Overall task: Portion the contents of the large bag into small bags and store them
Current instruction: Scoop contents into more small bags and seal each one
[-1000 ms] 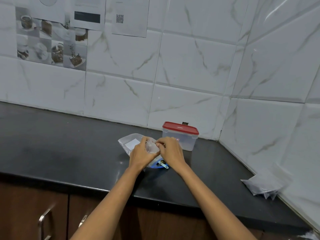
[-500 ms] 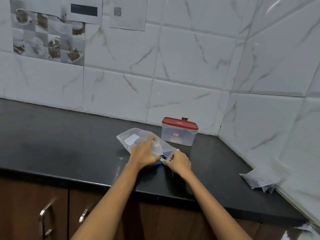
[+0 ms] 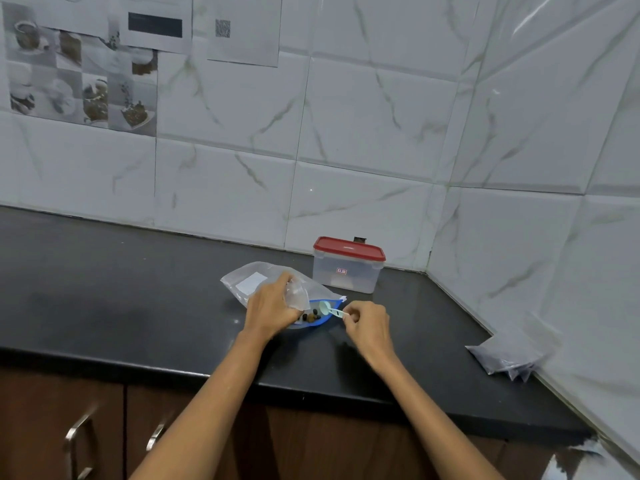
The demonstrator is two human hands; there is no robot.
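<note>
Head view: your left hand (image 3: 272,308) pinches a small bag (image 3: 296,295) over the big bag (image 3: 277,289), which lies flat on the counter (image 3: 104,289), mouth toward you, so its contents stay reachable. Your right hand (image 3: 365,320) grips a scoop (image 3: 329,309) by its handle, bowl at the mouth, likely to ladle. The tub (image 3: 348,268) waits closed behind.

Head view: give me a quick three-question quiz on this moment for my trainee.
1. True or false: the container has its red lid on.
2. What does the right hand pinch? A) small scoop B) knife C) lid
3. Fill in: the left hand holds a small clear bag over the mouth of the ____ bag.

Key: 1 true; 2 A; 3 large.
</note>
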